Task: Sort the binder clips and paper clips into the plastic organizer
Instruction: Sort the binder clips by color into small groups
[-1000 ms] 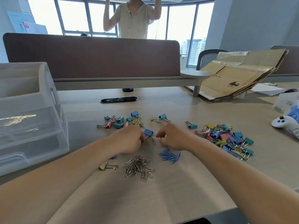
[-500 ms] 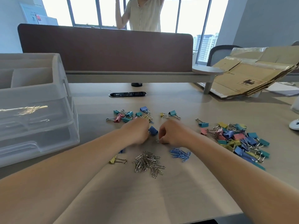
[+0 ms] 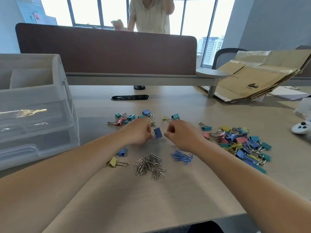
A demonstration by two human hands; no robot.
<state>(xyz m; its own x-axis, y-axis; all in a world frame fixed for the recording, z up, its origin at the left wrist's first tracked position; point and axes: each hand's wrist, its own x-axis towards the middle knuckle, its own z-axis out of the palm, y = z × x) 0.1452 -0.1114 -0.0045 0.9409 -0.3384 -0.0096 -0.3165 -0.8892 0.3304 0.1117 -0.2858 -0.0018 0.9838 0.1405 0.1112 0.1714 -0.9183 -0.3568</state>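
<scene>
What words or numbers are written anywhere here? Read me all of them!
No text here can be read for sure.
On the flattened cardboard, the black printed logo has tiny letters under it: too small to read.
Higher on the same cardboard, a short faint print: too blurred.
On the wall papers, some printing: too blurred.
On the plastic organizer: no label shows.

Silver paper clips (image 3: 150, 165); blue paper clips (image 3: 182, 157); yellow binder clip (image 3: 114, 162).
</scene>
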